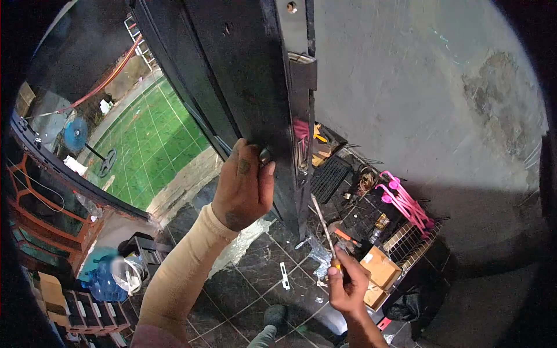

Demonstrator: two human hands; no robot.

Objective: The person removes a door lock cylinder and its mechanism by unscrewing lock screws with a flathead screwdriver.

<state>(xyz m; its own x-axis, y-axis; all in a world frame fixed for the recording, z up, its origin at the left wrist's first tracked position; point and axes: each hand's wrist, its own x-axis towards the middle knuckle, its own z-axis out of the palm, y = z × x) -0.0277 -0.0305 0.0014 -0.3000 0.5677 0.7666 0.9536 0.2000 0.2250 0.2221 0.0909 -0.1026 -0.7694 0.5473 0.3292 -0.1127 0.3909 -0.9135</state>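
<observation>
A dark door (249, 69) stands open, its edge facing me. My left hand (246, 185) pinches a small round metal lock cylinder (265, 155) at the door's face; how deep it sits is hidden by the fingers. In the door's edge I see a lock opening (301, 145), below a metal strike-like plate (301, 69). My right hand (349, 284) grips a screwdriver (325, 229) by its yellowish handle. Its long shaft points up toward the lower door edge, and whether the tip touches the door cannot be made out.
On the dark tiled floor lie a white metal plate (284, 275), a clear plastic bag (320, 256) and an orange-handled tool (346, 235). Cardboard boxes (380, 268), a pink folding frame (406, 203) and a black crate (332, 178) stand by the grey wall (418, 87). A blue fan (76, 134) is left.
</observation>
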